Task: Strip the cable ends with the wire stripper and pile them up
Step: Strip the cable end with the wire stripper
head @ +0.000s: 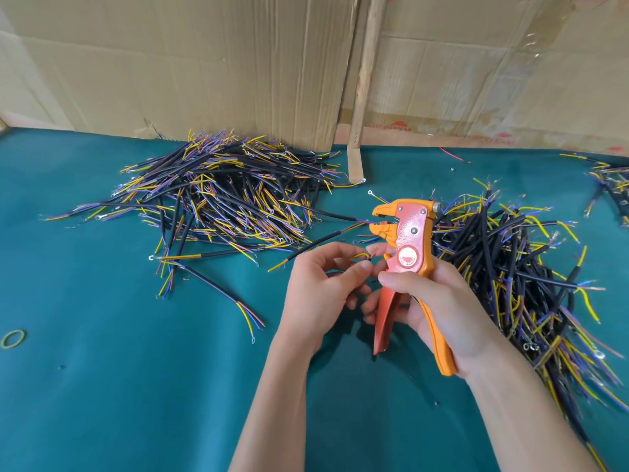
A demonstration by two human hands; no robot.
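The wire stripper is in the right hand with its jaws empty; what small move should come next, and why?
Probably the left hand should feed the cable end it pinches up into the wire stripper. The right hand holds the tool upright, jaws open and empty, and the yellow wire tip sits just below them.

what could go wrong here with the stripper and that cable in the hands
1. The left hand pinches the cable's short coloured wires right beside the right hand, just below the wire stripper's open jaws; fingertips could get nipped on the squeeze.
2. The wires look bent, so they may feed in crooked and strip unevenly.
3. Cable piles lie at left and right; a finished piece could land in the wrong one.
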